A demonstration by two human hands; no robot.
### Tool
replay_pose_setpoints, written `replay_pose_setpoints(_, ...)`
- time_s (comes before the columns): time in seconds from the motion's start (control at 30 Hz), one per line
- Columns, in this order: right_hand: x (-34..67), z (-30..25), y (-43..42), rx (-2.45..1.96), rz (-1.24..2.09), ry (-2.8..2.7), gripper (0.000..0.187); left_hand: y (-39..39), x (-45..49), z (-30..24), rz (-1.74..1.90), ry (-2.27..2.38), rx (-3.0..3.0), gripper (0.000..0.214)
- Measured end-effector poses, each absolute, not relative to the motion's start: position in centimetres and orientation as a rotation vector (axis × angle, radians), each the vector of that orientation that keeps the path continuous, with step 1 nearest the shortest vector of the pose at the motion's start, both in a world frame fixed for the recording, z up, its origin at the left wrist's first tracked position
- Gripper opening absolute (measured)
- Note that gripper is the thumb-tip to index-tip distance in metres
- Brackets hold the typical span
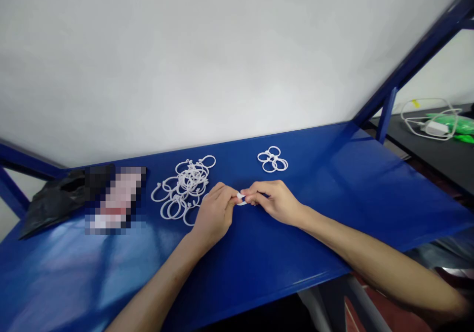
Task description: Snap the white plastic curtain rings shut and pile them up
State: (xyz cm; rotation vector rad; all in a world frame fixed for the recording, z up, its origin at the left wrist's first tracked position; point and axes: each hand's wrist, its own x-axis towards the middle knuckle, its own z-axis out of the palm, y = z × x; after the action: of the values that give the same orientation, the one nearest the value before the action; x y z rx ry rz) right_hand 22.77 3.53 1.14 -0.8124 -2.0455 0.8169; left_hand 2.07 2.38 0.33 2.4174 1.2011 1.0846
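Note:
Between my two hands is a white plastic ring [241, 203], which looks like a shower curtain ring; fingers cover most of it. My left hand [216, 209] pinches its left side, thumb against fingertips. On the opposite side, my right hand [276, 200] grips it the same way. A loose pile of white plastic rings [193, 178], several with small knobbed ends, lies just left of and partly behind my left hand. Beyond my right hand rests a smaller cluster of rings [274, 159], lying flat and overlapping.
Everything lies on a blue metal shelf [311, 258] against a pale wall [222, 65]. At the left are a black plastic bag [55, 201] and a pixelated pinkish item [120, 194]. Blue posts [387, 115] frame the shelf. A white charger with cable [437, 128] sits on a dark surface at right.

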Motion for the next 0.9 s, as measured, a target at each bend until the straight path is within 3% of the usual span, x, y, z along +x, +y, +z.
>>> replay_pose_setpoints(0.23,23.0,0.2,4.3,-0.780,0.528,-2.226,0.022,2.5,2.0,0.5,0.864,1.272,2.601,0.024)
replay_pose_setpoints(0.47,25.3,0.9,7.3,-1.197,0.085,-1.931,0.021,3.7,0.0,1.2,0.784,1.614,2.749,0.021)
replay_pose_setpoints(0.73,28.2,0.7,10.0,-1.651,0.166,-1.690,0.042,3.7,-0.6,0.8,0.468,1.706,2.752,0.034)
replay_pose_setpoints(0.9,27.8,0.7,9.6,-1.667,0.122,-1.709,0.041,3.7,-0.5,1.4,0.360,1.774,2.650,0.033)
